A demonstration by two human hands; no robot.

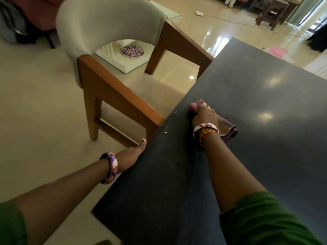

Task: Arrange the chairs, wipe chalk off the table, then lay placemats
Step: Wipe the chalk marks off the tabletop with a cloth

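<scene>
Dark grey stone forms the one rectangular table (247,121), whose far and right parts run out of frame. On it, near its left edge, the right hand (203,114) lies on a crumpled purple cloth (228,129), fingers curled down over its front; much of the cloth is hidden beneath the hand and wrist, so its full shape is hard to make out. A few small white chalk specks (166,132) show on the top just left of that hand. The left hand (137,152) rests at the table's left edge with only its thumb and heel visible; the fingers are hidden under the edge, so I cannot tell its grip. One wooden armchair with a pale grey curved back (109,32) stands pushed in at the left side, its seat hidden beneath the tabletop. Two patterned bangles appear, one on each wrist. Through the chair's back gap, one bowl of purple balls (132,51) sits on a white floor slab (131,62).
</scene>
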